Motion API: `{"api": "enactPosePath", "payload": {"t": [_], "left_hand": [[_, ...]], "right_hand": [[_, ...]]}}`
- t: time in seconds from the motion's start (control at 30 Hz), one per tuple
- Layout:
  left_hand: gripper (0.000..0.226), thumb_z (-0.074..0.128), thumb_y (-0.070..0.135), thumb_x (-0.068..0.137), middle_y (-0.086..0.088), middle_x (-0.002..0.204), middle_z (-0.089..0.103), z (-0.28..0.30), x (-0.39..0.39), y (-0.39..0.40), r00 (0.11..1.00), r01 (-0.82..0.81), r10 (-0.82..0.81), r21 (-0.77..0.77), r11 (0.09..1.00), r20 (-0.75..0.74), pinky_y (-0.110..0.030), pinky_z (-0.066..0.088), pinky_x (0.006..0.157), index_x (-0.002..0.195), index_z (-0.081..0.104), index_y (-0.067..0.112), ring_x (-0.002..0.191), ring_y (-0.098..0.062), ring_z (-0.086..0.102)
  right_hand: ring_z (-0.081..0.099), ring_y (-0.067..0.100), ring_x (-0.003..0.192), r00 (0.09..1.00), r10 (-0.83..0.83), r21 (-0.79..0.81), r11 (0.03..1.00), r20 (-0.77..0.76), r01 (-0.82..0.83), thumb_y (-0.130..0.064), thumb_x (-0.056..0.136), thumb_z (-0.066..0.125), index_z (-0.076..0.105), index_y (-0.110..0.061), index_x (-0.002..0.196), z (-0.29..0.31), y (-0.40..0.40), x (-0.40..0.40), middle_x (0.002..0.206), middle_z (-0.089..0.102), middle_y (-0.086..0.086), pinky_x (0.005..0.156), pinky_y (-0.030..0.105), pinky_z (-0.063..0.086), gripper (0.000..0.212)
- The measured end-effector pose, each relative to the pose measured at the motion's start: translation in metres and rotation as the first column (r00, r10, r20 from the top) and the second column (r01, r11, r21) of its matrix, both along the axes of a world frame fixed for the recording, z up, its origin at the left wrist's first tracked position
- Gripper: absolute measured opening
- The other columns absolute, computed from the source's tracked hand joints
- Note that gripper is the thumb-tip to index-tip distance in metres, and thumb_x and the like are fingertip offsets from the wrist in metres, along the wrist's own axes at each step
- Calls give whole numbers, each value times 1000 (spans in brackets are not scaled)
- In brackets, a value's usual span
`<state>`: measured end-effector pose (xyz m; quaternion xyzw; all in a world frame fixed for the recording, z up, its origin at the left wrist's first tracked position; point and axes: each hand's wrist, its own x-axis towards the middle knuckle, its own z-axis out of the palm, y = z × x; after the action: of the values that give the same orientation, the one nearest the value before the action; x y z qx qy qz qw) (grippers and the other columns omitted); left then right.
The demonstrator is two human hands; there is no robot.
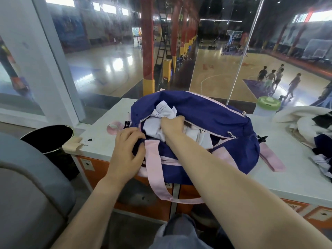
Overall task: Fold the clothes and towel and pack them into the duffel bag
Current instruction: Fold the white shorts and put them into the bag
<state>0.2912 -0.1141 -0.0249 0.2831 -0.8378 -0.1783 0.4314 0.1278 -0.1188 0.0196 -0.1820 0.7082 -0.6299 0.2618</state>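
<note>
A navy duffel bag (206, 112) with pink trim sits on a white countertop (287, 178) in front of a glass wall that looks over indoor basketball courts. Its top zipper is open, and white clothing (165, 112) shows through the opening, some of it bunched up above the zipper line and some lying deeper inside.

The right hand (173, 125) reaches into the opening with its fingers curled down around the white fabric, clenched on it inside the bag. The left hand (126, 150) is closed over the near edge of the bag by the zipper's left end, pinching the navy cloth just beside the pink carry strap (152, 169), which hangs in a loop over the front edge of the counter.

To the right on the counter, well apart from the bag, lies a loose heap of white towel (301, 115) mixed with dark and navy garments (321, 146). A translucent bottle with a green lid (268, 103) stands behind the bag's right end, near that heap. A black bin (48, 137) stands off the counter's left end, and a grey chair back (27, 177) fills the lower left
</note>
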Motion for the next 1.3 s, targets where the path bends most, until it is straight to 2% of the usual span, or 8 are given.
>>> {"api": "enactPosePath", "payload": {"t": [0.1, 0.23, 0.33, 0.5, 0.7, 0.9, 1.07, 1.3], "left_hand": [[24, 48, 24, 89, -1, 118, 56, 2, 0, -5, 1000, -16, 16, -23, 1000, -1, -4, 22, 100, 105, 62, 12, 114, -13, 45], [24, 49, 23, 88, -1, 118, 55, 2, 1, -8, 998, -28, 28, 1, 1000, 47, -3, 24, 98, 106, 61, 13, 114, -13, 46], [18, 52, 25, 91, 2, 118, 52, 2, 3, -14, 993, -34, 31, 30, 999, 115, -6, 26, 92, 106, 58, 17, 112, -12, 45], [21, 57, 21, 93, 1, 125, 50, 3, 2, -16, 986, -80, 75, 27, 996, 151, -14, 24, 93, 113, 59, 17, 115, -10, 40], [21, 58, 19, 92, -2, 119, 50, 7, 1, -16, 989, -57, 55, 13, 998, 137, 1, 23, 89, 112, 62, 14, 107, -5, 37], [17, 60, 15, 91, -1, 118, 49, 12, 7, -13, 991, -39, 45, -46, 998, 128, 2, 19, 92, 108, 62, 14, 109, -4, 37], [17, 57, 20, 93, 2, 120, 47, 11, 10, -13, 993, -34, 41, -72, 997, 111, -9, 26, 95, 109, 60, 17, 112, -2, 34], [21, 57, 25, 94, 2, 123, 48, 6, 6, -18, 974, -92, 86, 17, 996, 208, -17, 26, 95, 114, 61, 19, 117, -14, 41]], "right_hand": [[60, 29, 102, 986, 96, 33, 994, 137, -102, -15, 91, 56, 28, -3, 140, -4, -9, 2, 128, 56, 15, 87, 38, 53, 57], [56, 30, 111, 884, 399, 456, 852, -244, -258, -22, 97, 50, 42, 1, 136, 13, -11, -7, 130, 55, 18, 78, 31, 47, 46], [51, 31, 122, 594, 576, 647, 753, -562, -117, -27, 99, 50, 46, 0, 135, 28, -4, -10, 136, 51, 15, 91, 33, 42, 44], [64, 28, 86, 132, 427, 445, 876, -895, 183, -23, 99, 50, 49, -8, 122, 43, 20, -16, 103, 67, 7, 59, 30, 35, 28], [60, 17, 94, 172, 721, 618, 672, -671, -407, -25, 100, 42, 64, -22, 117, 19, 12, -10, 112, 67, -1, 84, 33, 48, 28], [33, 27, 141, 43, 820, 779, 558, -571, -287, -42, 99, 39, 40, -23, 148, 2, -14, -28, 156, 35, 7, 116, 41, 25, 52], [30, 29, 144, 196, 767, 711, 640, -610, -291, -68, 93, 33, 34, -28, 150, -8, -33, -25, 159, 30, 7, 117, 44, 24, 70], [32, 27, 143, -38, 900, 880, 415, -434, -231, -60, 98, 30, 29, -30, 152, -4, -29, -28, 158, 31, 3, 118, 45, 23, 62]]}}
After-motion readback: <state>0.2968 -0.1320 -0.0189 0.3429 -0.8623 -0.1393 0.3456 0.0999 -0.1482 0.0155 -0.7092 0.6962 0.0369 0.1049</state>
